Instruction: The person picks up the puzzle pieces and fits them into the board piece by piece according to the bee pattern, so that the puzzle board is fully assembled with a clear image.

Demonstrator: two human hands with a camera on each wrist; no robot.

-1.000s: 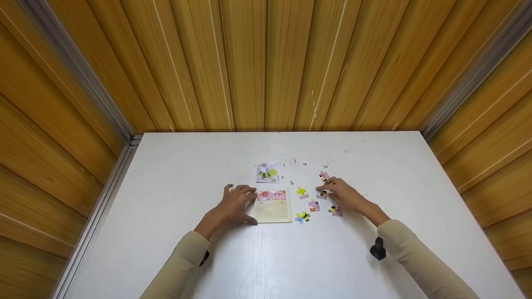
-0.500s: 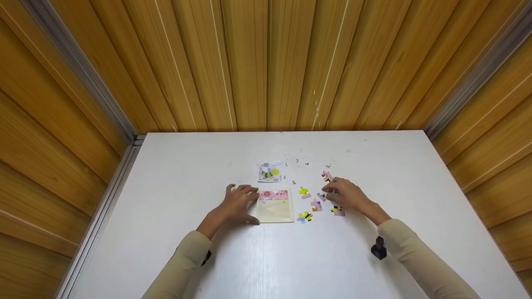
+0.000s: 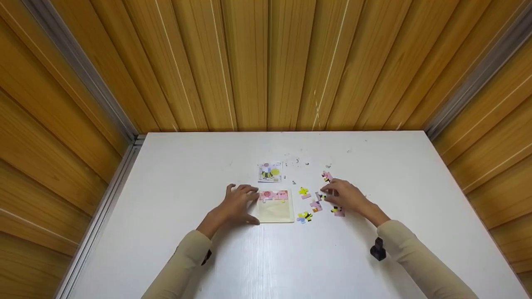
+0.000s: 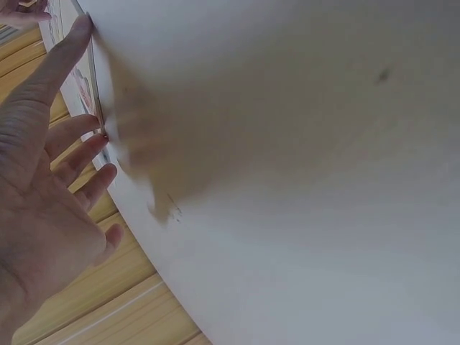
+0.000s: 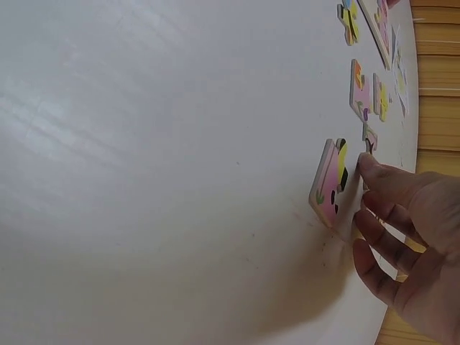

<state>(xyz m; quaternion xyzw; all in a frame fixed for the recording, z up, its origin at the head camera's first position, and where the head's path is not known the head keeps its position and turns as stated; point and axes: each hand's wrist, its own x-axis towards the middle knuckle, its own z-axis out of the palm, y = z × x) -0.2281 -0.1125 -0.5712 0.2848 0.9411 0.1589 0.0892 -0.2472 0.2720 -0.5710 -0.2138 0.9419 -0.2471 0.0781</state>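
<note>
My left hand (image 3: 239,203) rests against the left edge of a shallow square puzzle tray (image 3: 275,212), its thumb and fingers spread. A row of pink puzzle pieces (image 3: 274,194) lies along the tray's far side; bare pale wood shows below. My right hand (image 3: 347,196) pinches a small puzzle piece (image 3: 320,196) between thumb and forefinger, low over the table; the fingers partly hide it. Around that hand lie a yellow piece (image 3: 304,192), a pink one (image 3: 316,206), a yellow-and-blue one (image 3: 304,217), a pink-and-yellow one (image 5: 330,183) and another pink one (image 3: 326,176).
A card with a bee picture (image 3: 269,172) lies behind the tray. Small dark marks (image 3: 297,160) dot the white table (image 3: 257,261). Wood-look panels (image 3: 249,66) rise beyond the table's back edge and at both sides.
Between the right fingertips the puzzle piece has turned and shifted a little. The pink piece below it has tilted slightly. My left hand stays against the tray.
</note>
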